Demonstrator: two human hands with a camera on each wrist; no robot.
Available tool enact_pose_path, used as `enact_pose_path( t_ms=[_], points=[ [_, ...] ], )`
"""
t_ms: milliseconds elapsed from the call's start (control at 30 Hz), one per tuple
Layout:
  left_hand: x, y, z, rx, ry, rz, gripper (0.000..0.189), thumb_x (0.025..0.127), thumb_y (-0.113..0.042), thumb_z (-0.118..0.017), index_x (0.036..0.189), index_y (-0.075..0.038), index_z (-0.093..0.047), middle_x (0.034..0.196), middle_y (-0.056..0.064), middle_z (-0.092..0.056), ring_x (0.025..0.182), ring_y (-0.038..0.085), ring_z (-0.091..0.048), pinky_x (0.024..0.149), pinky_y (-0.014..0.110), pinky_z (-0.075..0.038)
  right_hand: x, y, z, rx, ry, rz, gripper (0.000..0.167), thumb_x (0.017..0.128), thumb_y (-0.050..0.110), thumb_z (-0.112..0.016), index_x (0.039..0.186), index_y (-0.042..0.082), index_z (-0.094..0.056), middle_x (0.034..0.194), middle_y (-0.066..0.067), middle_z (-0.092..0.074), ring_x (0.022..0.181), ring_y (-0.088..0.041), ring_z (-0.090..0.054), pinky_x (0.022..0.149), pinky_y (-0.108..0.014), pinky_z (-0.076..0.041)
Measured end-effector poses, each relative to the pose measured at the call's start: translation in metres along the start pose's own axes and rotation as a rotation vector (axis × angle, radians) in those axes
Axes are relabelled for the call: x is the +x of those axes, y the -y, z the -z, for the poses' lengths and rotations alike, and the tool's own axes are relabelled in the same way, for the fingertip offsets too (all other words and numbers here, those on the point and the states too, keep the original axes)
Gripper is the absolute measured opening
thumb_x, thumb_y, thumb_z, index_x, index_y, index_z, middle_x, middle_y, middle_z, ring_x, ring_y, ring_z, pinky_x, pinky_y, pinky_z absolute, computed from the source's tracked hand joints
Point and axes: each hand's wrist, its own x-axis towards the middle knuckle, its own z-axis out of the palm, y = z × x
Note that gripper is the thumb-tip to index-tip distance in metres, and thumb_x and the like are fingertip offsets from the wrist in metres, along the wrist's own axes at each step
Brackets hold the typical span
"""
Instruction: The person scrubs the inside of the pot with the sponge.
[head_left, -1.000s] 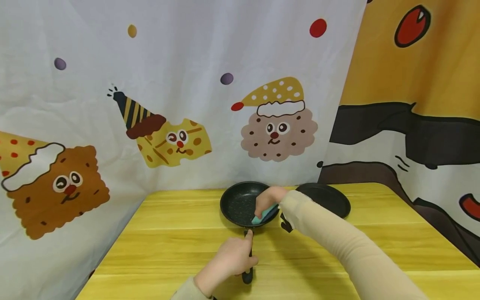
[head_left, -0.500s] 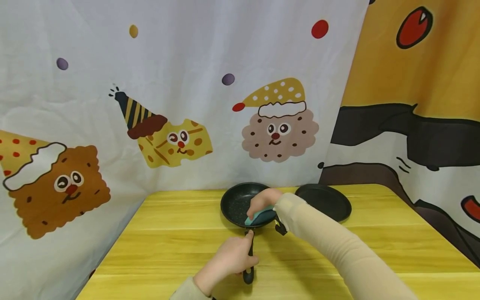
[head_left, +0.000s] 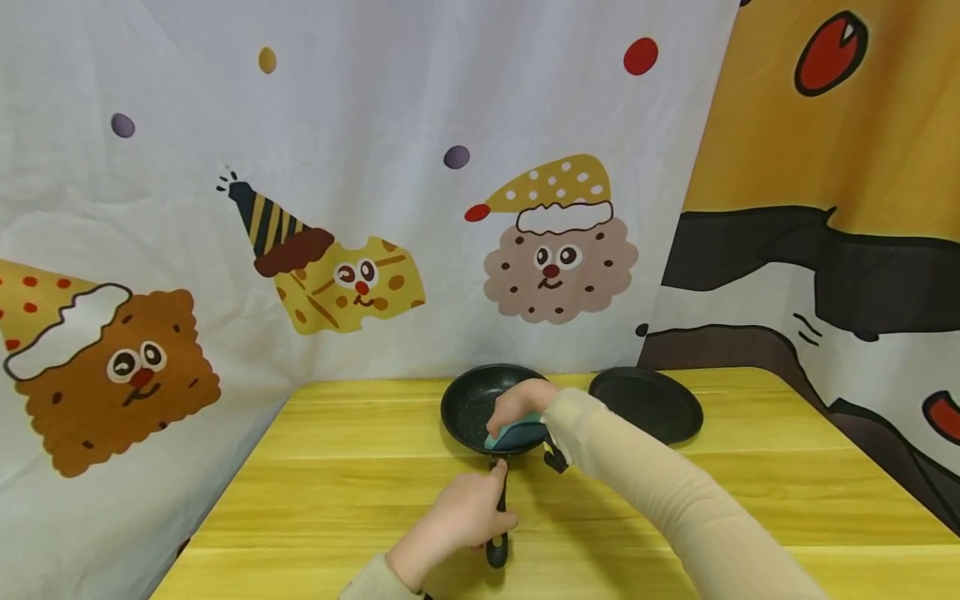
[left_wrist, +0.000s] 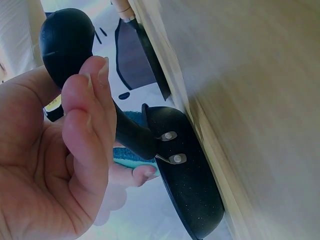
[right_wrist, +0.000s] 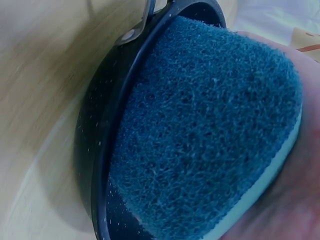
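Observation:
A black speckled frying pan stands on the table, its handle toward me. My left hand grips that handle, index finger pointing along it; in the left wrist view, the curled fingers wrap it below its rounded end. Inside the pan's near side, my right hand holds a teal sponge against the wall. Close up in the right wrist view, the sponge's dark scouring face spans the pan's rim. Most of my right fingers are hidden behind the sponge there.
Right of the frying pan lies a round, flat black pan, partly behind my right sleeve. The yellow wood-grain table ends at the back against a printed cloth.
My right hand and the sponge have slid left along the near side of the frying pan. The left hand keeps its hold on the handle.

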Motion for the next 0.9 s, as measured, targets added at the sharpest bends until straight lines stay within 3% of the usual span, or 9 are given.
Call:
enact_pose_path(
  t_ms=[233, 433, 767, 900],
  points=[
    [0.0, -0.001, 0.0, 0.017, -0.02, -0.013, 0.073, 0.083, -0.025, -0.068, 0.142, 0.008, -0.041, 0.042, -0.01, -0.047, 0.028, 0.002, -0.045, 0.043, 0.018, -0.042, 0.002, 0.005, -0.006, 0.075, -0.045, 0.004, 0.047, 0.097, 0.038, -0.051, 0.14, 0.018, -0.053, 0.155, -0.007, -0.031, 0.141, -0.027, -0.03, 0.11, -0.044, -0.033],
    [0.002, 0.002, -0.002, 0.0, 0.0, 0.0, 0.073, 0.084, -0.026, -0.067, 0.144, 0.006, -0.04, 0.043, -0.008, -0.048, 0.028, 0.004, -0.046, 0.037, 0.022, -0.042, 0.003, 0.006, -0.007, 0.184, -0.093, 0.032, 0.063, 0.094, 0.038, -0.055, 0.148, 0.009, -0.04, 0.156, -0.01, -0.027, 0.142, -0.03, -0.027, 0.112, -0.047, -0.03],
    [0.003, 0.002, -0.001, -0.008, 0.027, -0.004, 0.073, 0.086, -0.026, -0.067, 0.144, 0.007, -0.039, 0.04, -0.008, -0.047, 0.029, 0.006, -0.047, 0.037, 0.023, -0.042, 0.008, 0.005, -0.009, 0.283, -0.126, 0.115, 0.052, 0.098, 0.037, -0.052, 0.143, 0.011, -0.049, 0.157, -0.012, -0.025, 0.142, -0.031, -0.026, 0.111, -0.047, -0.031],
    [0.003, 0.001, 0.0, -0.008, 0.036, -0.002, 0.072, 0.086, -0.027, -0.067, 0.144, 0.006, -0.039, 0.04, -0.007, -0.048, 0.029, 0.007, -0.047, 0.037, 0.023, -0.042, 0.011, 0.004, -0.012, 0.337, -0.171, 0.129, 0.046, 0.097, 0.039, -0.051, 0.137, 0.016, -0.056, 0.154, -0.01, -0.032, 0.14, -0.031, -0.03, 0.11, -0.048, -0.031]
  ],
)
